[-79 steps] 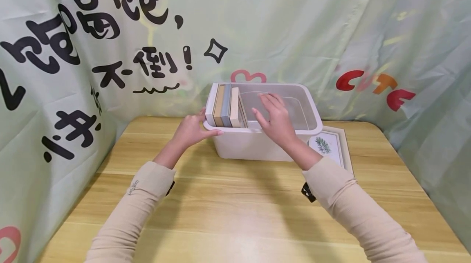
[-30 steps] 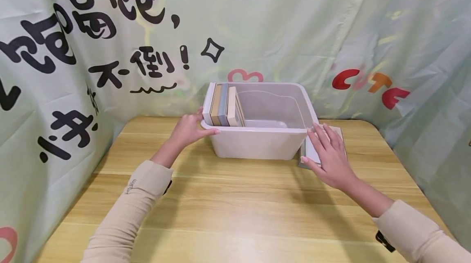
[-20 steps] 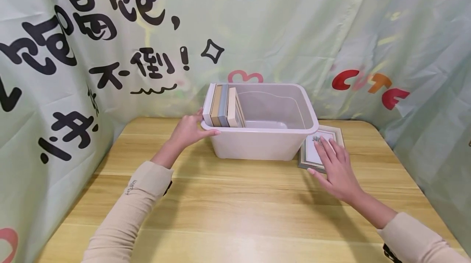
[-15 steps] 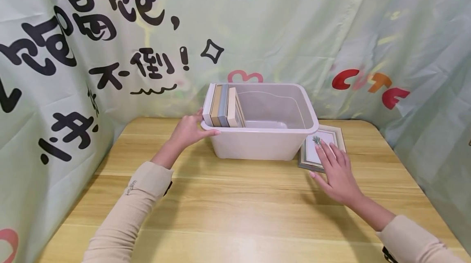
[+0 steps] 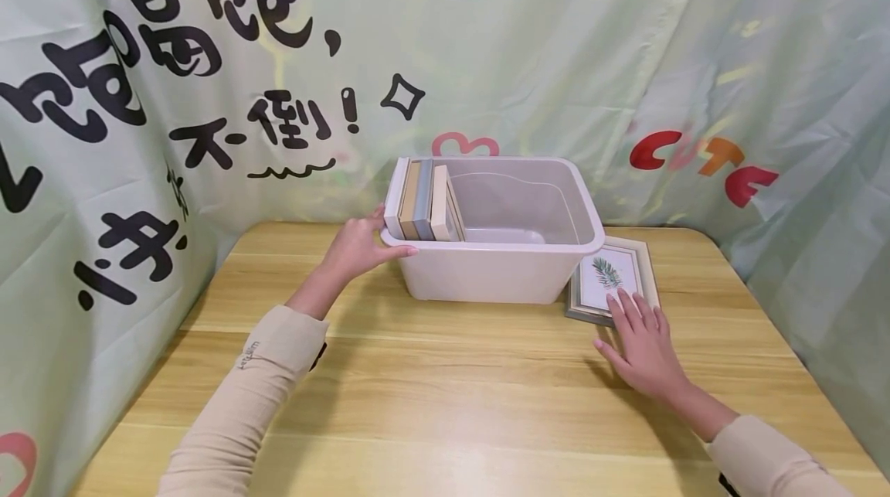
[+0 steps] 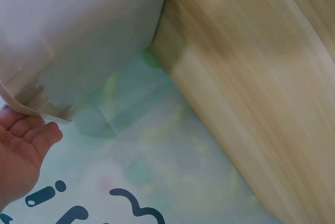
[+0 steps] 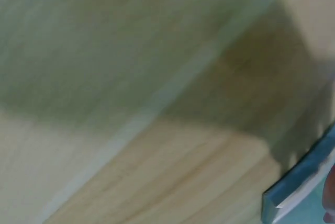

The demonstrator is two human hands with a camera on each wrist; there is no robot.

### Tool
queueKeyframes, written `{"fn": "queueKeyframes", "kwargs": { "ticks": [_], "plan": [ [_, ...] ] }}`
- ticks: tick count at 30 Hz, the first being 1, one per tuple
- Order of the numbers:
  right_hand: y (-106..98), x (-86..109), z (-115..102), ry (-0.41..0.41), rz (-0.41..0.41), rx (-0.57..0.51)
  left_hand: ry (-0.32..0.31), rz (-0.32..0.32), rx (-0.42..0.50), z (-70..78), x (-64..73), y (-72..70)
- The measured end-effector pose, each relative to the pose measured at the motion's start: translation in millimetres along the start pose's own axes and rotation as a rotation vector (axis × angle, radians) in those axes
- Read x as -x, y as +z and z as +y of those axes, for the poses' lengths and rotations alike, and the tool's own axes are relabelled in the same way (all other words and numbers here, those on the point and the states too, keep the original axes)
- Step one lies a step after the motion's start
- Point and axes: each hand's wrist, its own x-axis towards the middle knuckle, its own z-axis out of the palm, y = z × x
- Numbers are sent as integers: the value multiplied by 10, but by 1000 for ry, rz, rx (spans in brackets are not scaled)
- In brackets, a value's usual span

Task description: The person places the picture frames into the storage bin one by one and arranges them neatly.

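Observation:
A pale plastic storage bin [image 5: 487, 274] stands at the table's back. My left hand [image 5: 356, 246] grips its left end, thumb along the front rim and fingers at the side. In the left wrist view, those fingers [image 6: 34, 130] bend at the rim. Several flat pieces [image 5: 422, 199] with white, tan, blue-grey and cream edges stand upright in the bin's left part; their faces are mostly hidden. Right of the bin lies a picture frame [image 5: 648, 271] with a green leaf print, over a grey frame edge [image 5: 589, 317]. My right hand [image 5: 643, 350], fingers spread, is over its near right corner; contact is unclear.
The wooden table [image 5: 445, 396] extends in front of the bin. A printed cloth backdrop [image 5: 542, 49] with lettering closes in the back and both sides. In the right wrist view, a dark frame corner [image 7: 293, 190] shows at the lower right.
My right hand has moved from above the bin's interior rightward to the picture frame, then a little toward me, uncovering the leaf print. My left hand has stayed at the bin.

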Motion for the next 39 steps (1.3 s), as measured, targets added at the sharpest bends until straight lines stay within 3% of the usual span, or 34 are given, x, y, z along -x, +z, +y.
{"fn": "queueKeyframes", "kwargs": {
  "ticks": [14,27,39],
  "plan": [
    [156,46,48,68,-171,16,14,11,-31,0,15,5],
    [212,36,92,109,-203,-31,11,0,-33,-5,4,-1],
    [154,110,128,86,-192,-31,-22,-19,-20,-7,-4,3]
  ]
}}
